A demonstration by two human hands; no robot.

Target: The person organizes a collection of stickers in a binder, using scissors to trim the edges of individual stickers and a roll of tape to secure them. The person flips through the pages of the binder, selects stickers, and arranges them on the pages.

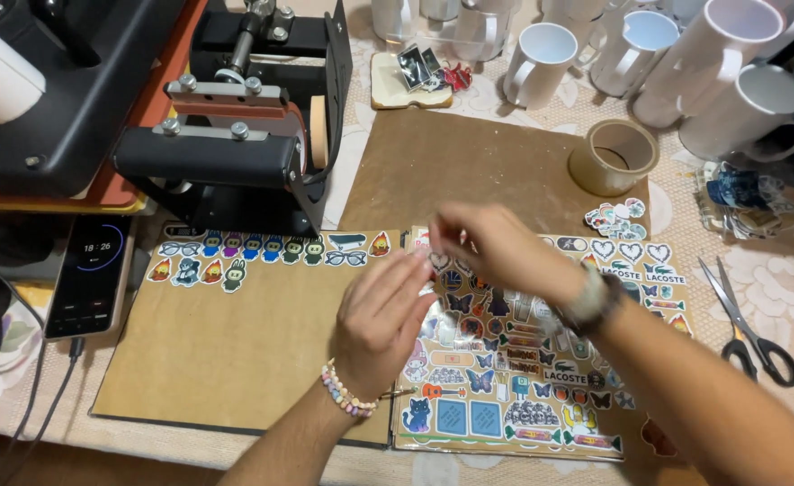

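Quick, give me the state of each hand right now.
Left hand: fingers extended over the sticker sheet; any hold cannot be told.
Right hand: fingers pinched, blurred; what it holds cannot be told.

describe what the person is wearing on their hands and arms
Both forearms are bare, with no sleeves or gloves. The left hand has a pastel beaded bracelet at the wrist. The right hand has a dark-strapped wristband with a pale beaded band beside it.
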